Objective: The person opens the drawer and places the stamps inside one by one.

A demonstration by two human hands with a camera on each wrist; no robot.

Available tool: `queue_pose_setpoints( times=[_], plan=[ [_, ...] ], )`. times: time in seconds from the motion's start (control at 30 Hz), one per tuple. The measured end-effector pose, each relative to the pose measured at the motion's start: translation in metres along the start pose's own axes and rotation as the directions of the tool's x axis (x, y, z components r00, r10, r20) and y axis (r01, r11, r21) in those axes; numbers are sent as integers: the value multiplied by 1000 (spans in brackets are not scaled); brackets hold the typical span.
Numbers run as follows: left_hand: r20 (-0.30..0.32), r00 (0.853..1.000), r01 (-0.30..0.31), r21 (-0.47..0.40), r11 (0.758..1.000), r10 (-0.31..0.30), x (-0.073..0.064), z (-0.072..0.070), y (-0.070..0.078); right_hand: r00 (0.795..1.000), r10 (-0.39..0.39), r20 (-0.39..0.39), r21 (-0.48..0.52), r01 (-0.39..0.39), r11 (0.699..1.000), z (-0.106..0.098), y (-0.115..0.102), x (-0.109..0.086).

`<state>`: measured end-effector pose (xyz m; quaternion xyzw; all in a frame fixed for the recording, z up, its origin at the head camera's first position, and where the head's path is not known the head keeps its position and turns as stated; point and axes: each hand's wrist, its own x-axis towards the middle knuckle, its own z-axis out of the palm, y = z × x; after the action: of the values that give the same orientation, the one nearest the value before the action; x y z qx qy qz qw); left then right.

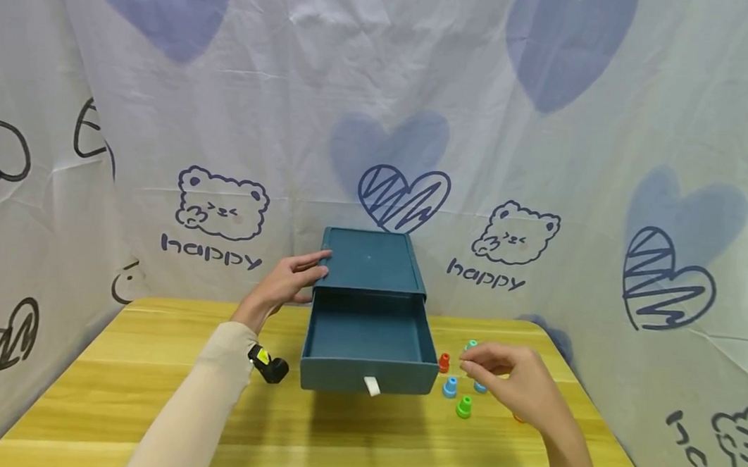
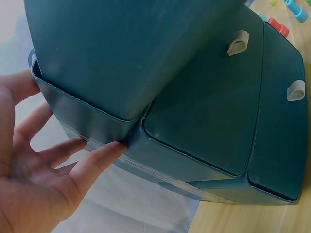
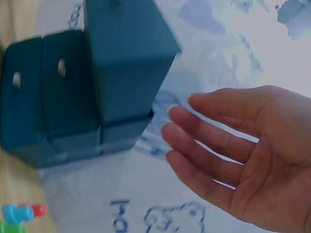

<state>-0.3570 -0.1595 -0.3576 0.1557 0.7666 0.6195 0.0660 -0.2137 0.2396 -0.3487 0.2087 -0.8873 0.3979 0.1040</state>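
A dark teal drawer cabinet stands on the table, its top drawer pulled far out and bare inside. Two lower drawers with pale pull tabs are closed in the left wrist view. My left hand rests against the cabinet's left side near the top, fingers spread along its wall. Off to the drawer's right, my right hand hovers with loosely bent fingers and nothing between them. Behind and below it are small cone-shaped pieces, including a red one, a blue one and a green one.
The wooden table carries the cabinet at its back middle. A printed cloth with hearts and bears hangs behind and along both sides. A black device with a yellow mark sits at my left wrist.
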Motion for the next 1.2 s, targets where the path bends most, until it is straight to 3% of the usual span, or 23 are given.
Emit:
queue_pose_setpoints(
  times=[0.33,0.63,0.93,1.2],
  plan=[
    [4,1000,-4,-6,1000,4,0,0,-2,986,85,140,-55,-78,995,2,61,19],
    [-19,1000,-1,-4,1000,1,-1,1,-1,956,170,238,-69,-158,985,15,101,24],
    [-24,1000,-6,-2,1000,6,-1,2,-1,951,151,270,-89,-132,987,23,127,24],
    [-21,1000,-7,-4,1000,7,-1,1,-1,929,240,283,-92,-223,970,32,139,23]
  ],
)
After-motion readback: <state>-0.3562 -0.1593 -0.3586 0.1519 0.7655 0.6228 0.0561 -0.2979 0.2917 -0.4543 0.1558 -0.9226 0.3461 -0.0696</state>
